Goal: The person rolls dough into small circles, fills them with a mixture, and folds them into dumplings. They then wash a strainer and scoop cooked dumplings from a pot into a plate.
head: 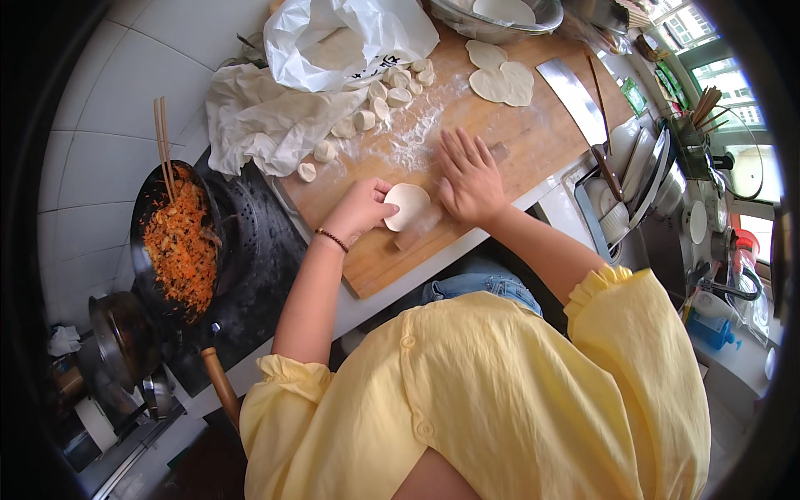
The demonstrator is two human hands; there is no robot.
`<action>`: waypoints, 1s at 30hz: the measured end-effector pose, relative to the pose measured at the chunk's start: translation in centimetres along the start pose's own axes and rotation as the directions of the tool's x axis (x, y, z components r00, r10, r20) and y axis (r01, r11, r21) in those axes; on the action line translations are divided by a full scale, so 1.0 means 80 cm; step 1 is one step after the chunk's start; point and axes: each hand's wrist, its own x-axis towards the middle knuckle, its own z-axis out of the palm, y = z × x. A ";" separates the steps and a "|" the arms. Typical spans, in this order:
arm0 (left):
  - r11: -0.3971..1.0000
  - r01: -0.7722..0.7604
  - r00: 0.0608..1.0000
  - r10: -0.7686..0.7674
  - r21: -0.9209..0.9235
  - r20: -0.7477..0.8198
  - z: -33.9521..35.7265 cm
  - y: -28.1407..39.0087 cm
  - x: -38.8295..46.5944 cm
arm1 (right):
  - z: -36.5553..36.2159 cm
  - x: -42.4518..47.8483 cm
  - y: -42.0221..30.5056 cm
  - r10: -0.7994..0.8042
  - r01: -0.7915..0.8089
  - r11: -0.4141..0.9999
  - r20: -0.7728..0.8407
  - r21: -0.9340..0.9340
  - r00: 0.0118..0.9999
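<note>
Between finger and thumb, my left hand [365, 206] pinches the left edge of a round dough wrapper [407, 207] over the wooden board [537, 156]. My right hand [470, 175] lies palm down on a short wooden rolling pin [417, 232], whose ends show on both sides of it; its fingers look straight. Several small dough pieces [399, 97] sit at the board's back left, beside scattered flour [412, 134]. A few rolled wrappers [502, 83] overlap at the back of the board.
A cleaver [574, 97] and a thin stick [599, 103] lie at the board's right, near a dish rack [594, 219]. On the left, a wok [215, 250] of shredded orange filling [181, 250] with chopsticks [164, 147] stands on the stove. A white plastic bag [400, 31] and cloth [269, 119] lie behind.
</note>
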 end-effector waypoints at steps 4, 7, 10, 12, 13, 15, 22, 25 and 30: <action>0.815 -0.093 0.963 0.220 0.572 -0.157 -0.003 0.016 0.036 | 0.046 0.103 -0.012 0.078 -0.083 0.994 -0.076 -0.069 0.994; 0.786 -0.129 0.944 0.285 0.605 -0.169 -0.004 0.020 0.021 | 0.035 0.066 -0.009 0.041 -0.037 0.996 0.043 -0.079 0.998; 0.932 -0.130 0.945 0.220 0.339 -0.243 -0.003 -0.013 0.007 | -0.026 -0.039 -0.004 -0.058 0.048 0.997 0.144 0.067 0.988; 0.997 0.003 0.986 -0.015 -0.076 -0.165 0.008 -0.005 -0.007 | -0.032 -0.070 0.001 -0.024 0.018 0.999 0.146 0.044 0.989; 0.956 0.090 0.988 -0.121 -0.277 -0.094 0.010 -0.002 -0.012 | -0.031 -0.069 -0.002 -0.011 0.004 0.999 0.125 0.054 0.992; 1.000 -0.015 0.988 0.017 0.018 -0.151 0.008 -0.011 0.011 | -0.008 -0.017 -0.005 -0.003 0.001 0.998 0.033 0.057 0.999; 0.760 -0.173 0.922 0.349 0.626 -0.169 0.001 0.021 0.024 | 0.035 0.060 -0.021 0.076 -0.076 0.997 -0.086 0.010 0.993; 0.846 -0.200 0.936 0.314 0.494 -0.158 0.005 0.008 0.002 | 0.001 -0.039 -0.001 -0.073 0.066 0.992 0.063 0.108 0.995; 0.707 -0.228 0.967 0.083 -0.669 -0.242 0.004 -0.007 -0.032 | -0.010 -0.054 0.030 -0.070 0.062 0.993 0.083 0.099 0.994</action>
